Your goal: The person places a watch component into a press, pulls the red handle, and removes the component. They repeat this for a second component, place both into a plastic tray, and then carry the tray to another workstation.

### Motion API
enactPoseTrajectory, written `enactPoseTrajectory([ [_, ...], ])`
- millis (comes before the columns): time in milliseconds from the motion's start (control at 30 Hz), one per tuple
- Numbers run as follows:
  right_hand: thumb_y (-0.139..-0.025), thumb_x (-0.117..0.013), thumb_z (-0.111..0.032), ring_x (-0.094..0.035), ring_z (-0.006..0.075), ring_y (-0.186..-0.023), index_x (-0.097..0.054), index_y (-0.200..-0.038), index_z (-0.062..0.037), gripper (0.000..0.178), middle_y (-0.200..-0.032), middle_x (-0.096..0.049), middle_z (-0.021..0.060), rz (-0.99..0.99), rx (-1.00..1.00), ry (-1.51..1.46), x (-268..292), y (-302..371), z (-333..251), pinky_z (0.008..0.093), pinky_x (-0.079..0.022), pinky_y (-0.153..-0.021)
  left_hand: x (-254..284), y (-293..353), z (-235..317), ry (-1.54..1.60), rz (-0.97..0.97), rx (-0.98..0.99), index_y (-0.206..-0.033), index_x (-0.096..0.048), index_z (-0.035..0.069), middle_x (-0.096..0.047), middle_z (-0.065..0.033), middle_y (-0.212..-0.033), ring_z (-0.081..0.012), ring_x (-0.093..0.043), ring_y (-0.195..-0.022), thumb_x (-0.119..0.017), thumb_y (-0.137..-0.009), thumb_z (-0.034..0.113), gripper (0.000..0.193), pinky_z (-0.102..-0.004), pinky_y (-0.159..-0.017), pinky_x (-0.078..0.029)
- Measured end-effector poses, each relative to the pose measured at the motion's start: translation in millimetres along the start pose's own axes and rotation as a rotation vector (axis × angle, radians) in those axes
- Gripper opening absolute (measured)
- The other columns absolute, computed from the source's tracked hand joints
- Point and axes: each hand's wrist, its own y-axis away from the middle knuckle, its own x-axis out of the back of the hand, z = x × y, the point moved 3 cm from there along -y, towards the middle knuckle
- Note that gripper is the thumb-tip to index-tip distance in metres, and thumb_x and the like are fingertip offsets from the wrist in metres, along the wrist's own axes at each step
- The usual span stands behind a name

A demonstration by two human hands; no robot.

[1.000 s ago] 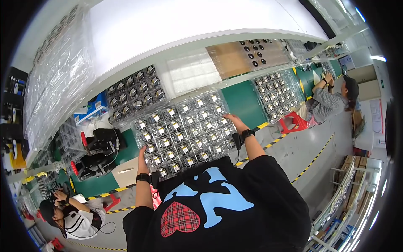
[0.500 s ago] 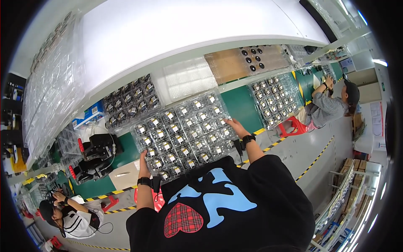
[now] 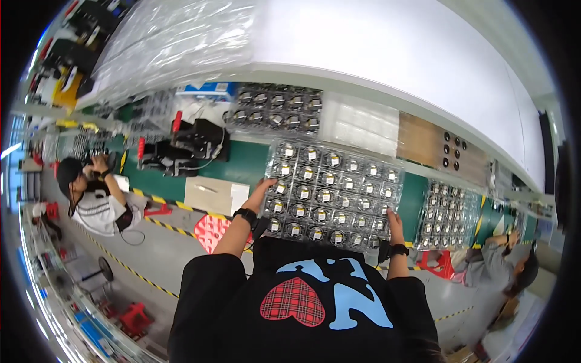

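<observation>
A clear plastic blister tray (image 3: 340, 158) lies between my hands, its pockets filled with rows of small round black parts with pale labels. My left hand (image 3: 261, 190) grips the tray's left edge, thumb on top. At the opposite edge my right hand (image 3: 394, 225) holds on near the lower corner. The fingers beneath the tray are hidden on both sides. The tray is held close in front of my body, over the green bench (image 3: 243, 158).
Another filled tray (image 3: 277, 107) sits at the back, beside stacked white trays (image 3: 361, 121). A black fixture with red handles (image 3: 193, 145) stands left. More parts fill a tray (image 3: 448, 215) at right. A red stool (image 3: 213, 233) is below the bench. Co-workers sit at both ends.
The view has swung left, so the bench appears shifted right and more level. Both hands keep hold of the same tray, which appears farther right and less tilted.
</observation>
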Motion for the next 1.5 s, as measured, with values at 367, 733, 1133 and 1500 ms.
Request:
enactPoseTrajectory([
  [367,-0.081,-0.064,-0.055,-0.046,0.0221,-0.121,-0.052,-0.130,0.0000,0.074,-0.130,-0.054,0.0099,-0.086,0.022,-0.030,-15,25,-40,0.0334,-0.031,-0.104,21,7,13,-0.262,-0.009,-0.139,-0.128,-0.048,-0.002,-0.056,-0.0126,-0.123,-0.0226,-0.052,-0.113,-0.068,-0.078,0.043,0.070,-0.0331,-0.098,-0.039],
  [733,-0.084,-0.059,-0.056,-0.041,0.0221,-0.126,-0.043,-0.137,-0.0104,0.072,-0.139,-0.046,0.0098,-0.101,-0.324,-0.617,21,101,27,0.0422,-0.035,-0.103,22,6,25,-0.407,-0.035,-0.039,-0.137,-0.041,0.002,-0.044,-0.0111,-0.139,-0.0224,-0.035,-0.131,-0.067,-0.080,0.050,0.080,-0.0357,-0.109,-0.023],
  [1133,-0.093,-0.049,-0.034,-0.061,0.0300,-0.106,-0.044,-0.128,-0.0067,0.045,-0.126,-0.056,0.0134,0.343,-0.321,-1.120,40,106,173,0.0402,-0.049,-0.087,49,0,23,-0.352,-0.105,0.002,-0.136,-0.044,0.003,-0.053,-0.0067,-0.129,-0.0204,-0.047,-0.121,-0.061,-0.086,0.049,0.070,-0.0337,-0.102,-0.034],
  [1500,-0.088,-0.048,-0.030,-0.055,0.0175,-0.094,-0.054,-0.084,-0.0135,0.018,-0.096,-0.057,-0.0016,0.291,-0.475,-1.254,101,62,208,0.0328,-0.046,-0.078,22,30,25,-0.770,0.105,-0.252,-0.139,-0.036,-0.002,-0.047,-0.0179,-0.135,-0.0291,-0.045,-0.124,-0.056,-0.081,0.067,0.093,-0.0386,-0.100,-0.039],
])
